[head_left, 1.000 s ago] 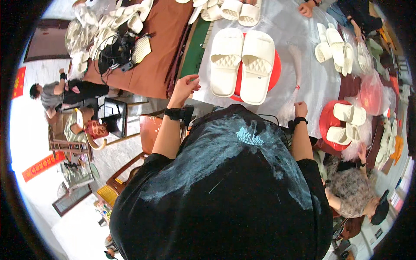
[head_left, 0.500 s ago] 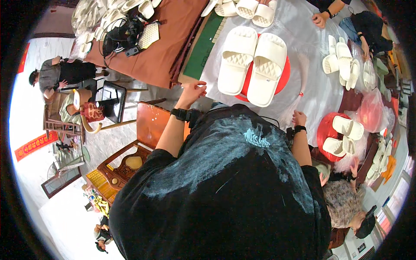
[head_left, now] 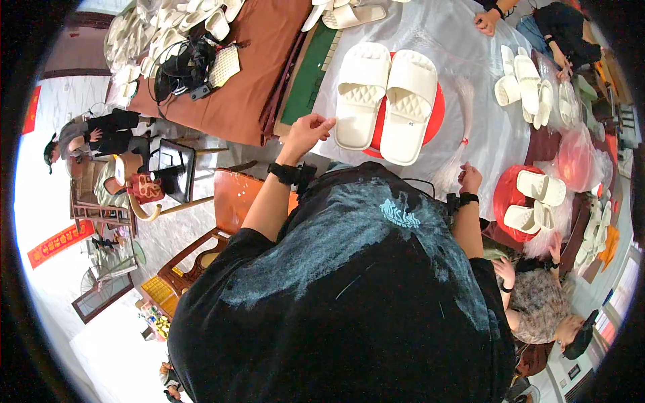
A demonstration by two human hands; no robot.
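Observation:
A pair of cream slippers lies side by side in front of me, the left slipper [head_left: 355, 124] and the right slipper [head_left: 403, 138], toes away from me. Under them is a round red stool seat or disc [head_left: 435, 124]. My left hand [head_left: 309, 136] is beside the left slipper's outer edge, fingers loosely bent and apart, fingertips at or very near the rim. It holds nothing that I can see. My right hand [head_left: 471, 178] hovers by the loose end of a clear plastic bag bundle [head_left: 463, 131] tied with a red band, its fingers half curled with nothing visible in them.
Clear plastic sheeting [head_left: 497, 141] covers the table. More slippers [head_left: 527, 80] lie to the right, others on a second red round [head_left: 504, 201]. A brown-clothed table [head_left: 255, 74] at left carries slippers and a black bag [head_left: 191, 67]. Co-workers' hands [head_left: 487, 22] are at far right.
My left hand has moved right and slightly up to the left slipper's edge. My right hand has shifted a little rightward. A co-worker's hand above the far slippers has left the view.

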